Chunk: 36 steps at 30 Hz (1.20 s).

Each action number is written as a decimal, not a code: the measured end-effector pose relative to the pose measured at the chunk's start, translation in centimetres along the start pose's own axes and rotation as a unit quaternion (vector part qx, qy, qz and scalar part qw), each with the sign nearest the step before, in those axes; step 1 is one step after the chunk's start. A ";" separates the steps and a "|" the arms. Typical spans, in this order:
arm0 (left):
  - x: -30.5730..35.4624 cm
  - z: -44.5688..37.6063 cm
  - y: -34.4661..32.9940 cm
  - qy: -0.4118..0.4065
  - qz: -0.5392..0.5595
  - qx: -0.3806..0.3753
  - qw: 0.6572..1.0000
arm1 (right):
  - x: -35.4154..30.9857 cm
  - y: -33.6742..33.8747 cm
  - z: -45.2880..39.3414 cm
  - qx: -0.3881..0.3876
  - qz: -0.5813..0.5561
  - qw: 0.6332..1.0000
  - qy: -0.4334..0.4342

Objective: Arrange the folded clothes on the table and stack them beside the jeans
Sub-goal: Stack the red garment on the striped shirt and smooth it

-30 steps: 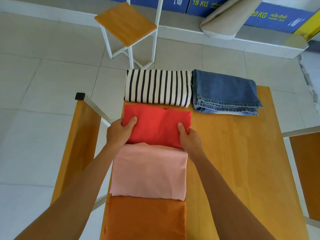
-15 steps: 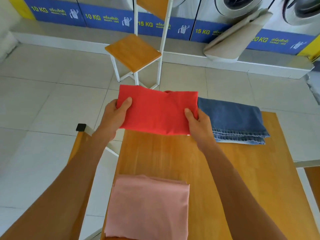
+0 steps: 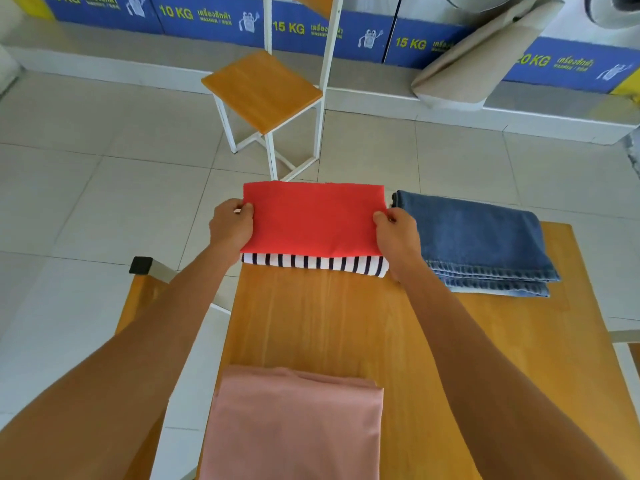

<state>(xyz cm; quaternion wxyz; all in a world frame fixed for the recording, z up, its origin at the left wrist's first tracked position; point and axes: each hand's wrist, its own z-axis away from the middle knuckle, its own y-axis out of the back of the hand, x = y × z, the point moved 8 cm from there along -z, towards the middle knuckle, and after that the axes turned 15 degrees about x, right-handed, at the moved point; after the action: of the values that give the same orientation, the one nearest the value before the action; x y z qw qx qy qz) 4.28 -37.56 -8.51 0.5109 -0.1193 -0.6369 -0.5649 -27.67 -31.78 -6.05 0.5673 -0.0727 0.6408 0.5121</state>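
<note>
— At the table's (image 3: 398,327) far edge, what lies there?
— From the head view: a red cloth (image 3: 313,218) on top of the striped one (image 3: 313,265), jeans (image 3: 474,237) just beside on the right.
— And the hands?
— Left hand (image 3: 231,226) pinches the red cloth's left edge, right hand (image 3: 394,230) its right edge, fingers curled.
— Anything else?
— A pink cloth (image 3: 294,424) at the near edge; a stool (image 3: 263,90) beyond on the floor.

A wooden stool (image 3: 262,90) with white metal legs is standing on the tiled floor (image 3: 86,188) beyond the tabletop's far edge; a beige padded board (image 3: 485,53) is leaning against the washing machines' blue labelled panels (image 3: 207,19).
</note>
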 end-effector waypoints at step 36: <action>3.1 3.6 -7.0 -0.314 -0.305 -0.082 0.895 | -0.9 -6.3 2.3 -0.023 0.329 0.889 0.317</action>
<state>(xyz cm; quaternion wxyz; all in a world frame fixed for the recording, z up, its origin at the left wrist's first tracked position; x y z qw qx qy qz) -4.08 -38.13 -9.69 0.0753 -0.1321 -0.7212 -0.6759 -21.63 -33.43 -8.57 0.1307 -0.0288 0.7620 0.6335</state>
